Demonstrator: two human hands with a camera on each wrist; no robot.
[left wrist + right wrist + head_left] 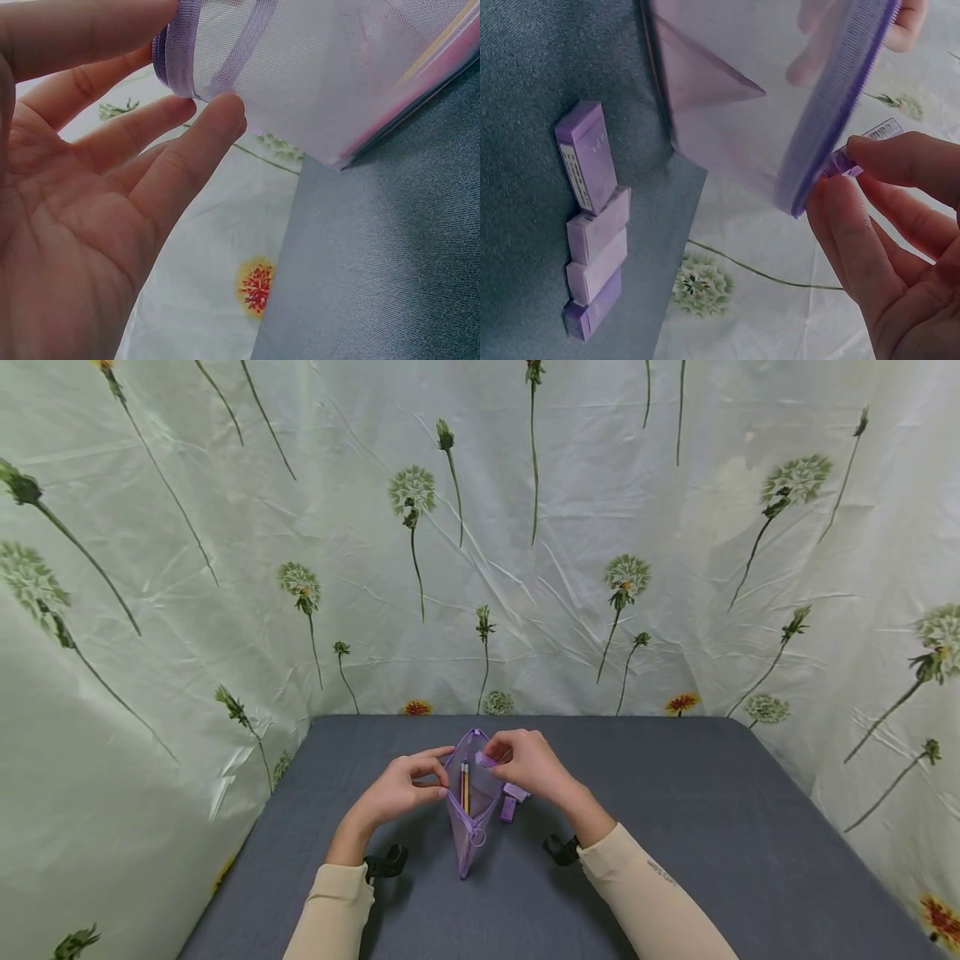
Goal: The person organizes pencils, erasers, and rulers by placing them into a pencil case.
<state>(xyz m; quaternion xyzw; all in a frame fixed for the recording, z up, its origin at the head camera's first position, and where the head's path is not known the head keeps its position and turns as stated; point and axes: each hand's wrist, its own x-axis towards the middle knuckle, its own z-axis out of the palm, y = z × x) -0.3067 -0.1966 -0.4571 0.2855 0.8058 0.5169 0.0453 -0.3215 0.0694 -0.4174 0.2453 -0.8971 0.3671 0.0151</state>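
A purple mesh zip pencil pouch [463, 847] stands on the table with its zipped mouth spread wide. Two pencils [466, 785] show inside it. My left hand [401, 787] pinches the left edge of the mouth; in the left wrist view its fingers lie at the purple zipper band [180, 52]. Between thumb and fingertips, my right hand [531, 765] holds a small purple eraser [889, 130] with a barcode label. The eraser is right at the zipper edge on the pouch's right side, partly covered by the fingers.
Several more small purple erasers [589, 154] lie in a row on the table just right of the pouch. The dark grey table [675, 827] ends at a floral curtain [525, 635] behind and along both sides. A black strap [387, 862] is at my left wrist.
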